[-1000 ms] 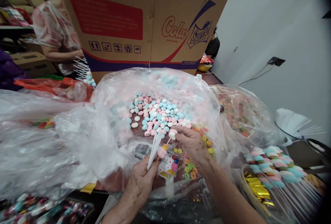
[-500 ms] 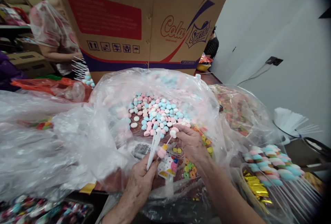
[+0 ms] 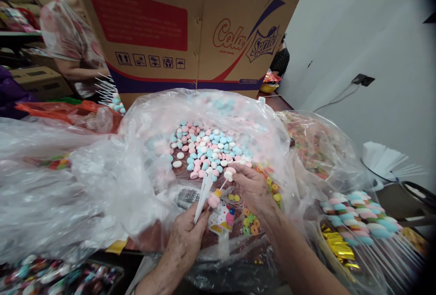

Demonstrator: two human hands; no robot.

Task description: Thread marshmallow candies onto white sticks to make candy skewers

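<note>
White below and pink above, a marshmallow (image 3: 229, 174) stands at the upper end of a thin stick (image 3: 223, 185), between your two hands and nearer the right. How does your right hand (image 3: 238, 176) meet it?

– From the right: your thumb and forefinger are pinched together on its side, the gap between them taken up by the marshmallow.

– And the stick's long axis?

– It slants from lower left to upper right, away from your left hand (image 3: 199, 215), past a pink marshmallow (image 3: 214, 200) and a yellow candy (image 3: 217, 192), and it points at the marshmallow in your right hand. Whether the tip is inside that marshmallow, you cannot tell from this angle; the alignment of tip and marshmallow is the relation to watch.

– What fills your left hand?

– Its fingers are curled closed about a bundle of white sticks (image 3: 203, 192), tilted up and slightly right, just left of the pink marshmallow. The lower end of the thin stick is hidden, though it appears steadied by the same hand.

– And around your hands?

– Loose marshmallows (image 3: 211, 149) lie beyond both; ring candies (image 3: 251, 222) lie just beside your right forearm.
</note>
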